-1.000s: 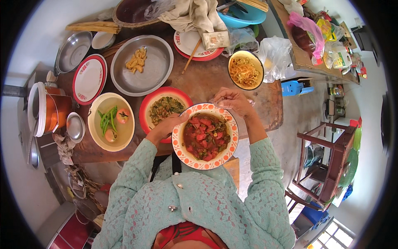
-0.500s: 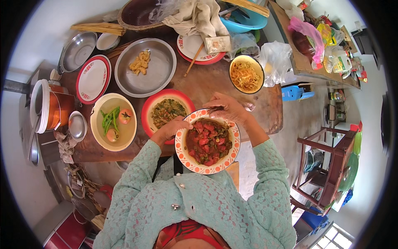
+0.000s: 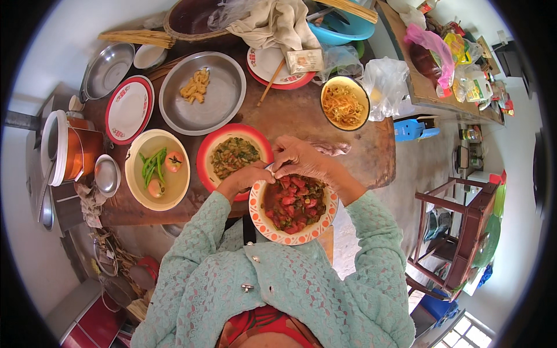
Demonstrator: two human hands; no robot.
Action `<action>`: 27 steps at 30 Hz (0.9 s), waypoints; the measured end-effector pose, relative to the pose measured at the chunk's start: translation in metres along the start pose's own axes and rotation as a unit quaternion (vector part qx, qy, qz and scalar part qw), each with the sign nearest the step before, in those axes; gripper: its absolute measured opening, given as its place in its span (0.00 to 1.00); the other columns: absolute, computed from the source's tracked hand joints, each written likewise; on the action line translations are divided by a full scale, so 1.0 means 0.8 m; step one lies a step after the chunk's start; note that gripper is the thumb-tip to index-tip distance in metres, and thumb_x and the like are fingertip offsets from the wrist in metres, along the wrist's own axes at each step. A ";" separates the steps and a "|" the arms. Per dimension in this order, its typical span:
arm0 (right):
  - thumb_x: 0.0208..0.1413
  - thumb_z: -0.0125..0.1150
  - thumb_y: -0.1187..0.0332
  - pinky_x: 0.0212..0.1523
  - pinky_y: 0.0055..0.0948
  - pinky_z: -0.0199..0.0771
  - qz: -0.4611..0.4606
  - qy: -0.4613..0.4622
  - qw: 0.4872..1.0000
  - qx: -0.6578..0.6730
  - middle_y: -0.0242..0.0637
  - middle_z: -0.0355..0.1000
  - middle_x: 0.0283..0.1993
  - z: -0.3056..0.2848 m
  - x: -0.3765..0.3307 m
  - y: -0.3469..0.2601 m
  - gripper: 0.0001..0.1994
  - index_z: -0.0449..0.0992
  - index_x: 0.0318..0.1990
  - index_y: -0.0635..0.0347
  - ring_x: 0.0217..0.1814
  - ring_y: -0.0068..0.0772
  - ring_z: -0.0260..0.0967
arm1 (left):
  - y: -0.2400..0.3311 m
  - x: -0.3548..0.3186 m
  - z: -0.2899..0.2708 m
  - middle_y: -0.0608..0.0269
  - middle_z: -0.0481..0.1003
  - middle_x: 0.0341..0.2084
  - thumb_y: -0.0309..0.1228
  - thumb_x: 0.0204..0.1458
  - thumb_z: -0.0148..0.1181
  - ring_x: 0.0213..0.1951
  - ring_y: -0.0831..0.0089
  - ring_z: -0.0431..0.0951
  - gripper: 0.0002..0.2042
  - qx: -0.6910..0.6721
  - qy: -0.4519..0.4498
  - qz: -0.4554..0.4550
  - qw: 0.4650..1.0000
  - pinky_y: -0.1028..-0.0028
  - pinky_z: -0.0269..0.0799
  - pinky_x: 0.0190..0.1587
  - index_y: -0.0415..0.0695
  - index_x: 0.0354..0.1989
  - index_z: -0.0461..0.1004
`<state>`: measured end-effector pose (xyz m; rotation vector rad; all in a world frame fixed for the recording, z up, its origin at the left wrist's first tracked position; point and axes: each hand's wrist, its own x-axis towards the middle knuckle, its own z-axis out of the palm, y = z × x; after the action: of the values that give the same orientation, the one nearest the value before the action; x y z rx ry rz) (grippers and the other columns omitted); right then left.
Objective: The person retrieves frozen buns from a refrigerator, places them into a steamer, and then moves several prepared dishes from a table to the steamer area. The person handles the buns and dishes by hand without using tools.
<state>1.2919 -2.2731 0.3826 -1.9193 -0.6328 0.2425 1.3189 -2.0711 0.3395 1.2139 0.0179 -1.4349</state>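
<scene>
A white enamel bowl (image 3: 296, 236) with an orange dotted rim, filled with a red tomato dish (image 3: 295, 203), is held close to my body past the table's near edge. My left hand (image 3: 246, 178) grips its far-left rim, thumb on top. Reaching across the far side, my right hand (image 3: 301, 159) has its fingertips pinched at the rim beside the left thumb. Whatever sits between those fingertips is too small to make out. Just beyond the left hand stands a red-rimmed plate (image 3: 204, 152) of chopped green vegetables (image 3: 233, 156).
On the wooden table (image 3: 290, 124) are a steel basin (image 3: 174, 119) with yellowish pieces, a cream basin (image 3: 134, 194) with green peppers and tomatoes, and a bowl of orange shreds (image 3: 343, 105). A pinkish lump (image 3: 333, 148) lies behind my right wrist. A wooden stool (image 3: 458, 232) stands right.
My right hand has slid left along the far rim to meet the left thumb. The bowl has shifted slightly right and nearer. More of the pinkish lump now shows.
</scene>
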 end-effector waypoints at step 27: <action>0.37 0.70 0.72 0.32 0.25 0.67 0.221 0.214 0.950 -0.047 0.31 0.63 0.30 0.003 -0.066 0.028 0.10 0.72 0.26 0.57 0.31 0.29 0.66 | -0.049 -0.025 -0.022 0.57 0.75 0.34 0.28 0.41 0.53 0.31 0.73 0.77 0.16 -0.095 0.174 0.119 0.973 0.75 0.73 0.33 0.35 0.40 0.72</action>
<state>1.2536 -2.3059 0.3557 -2.1019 0.0828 0.0682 1.2963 -2.0339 0.3204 1.2482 0.2393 -0.9773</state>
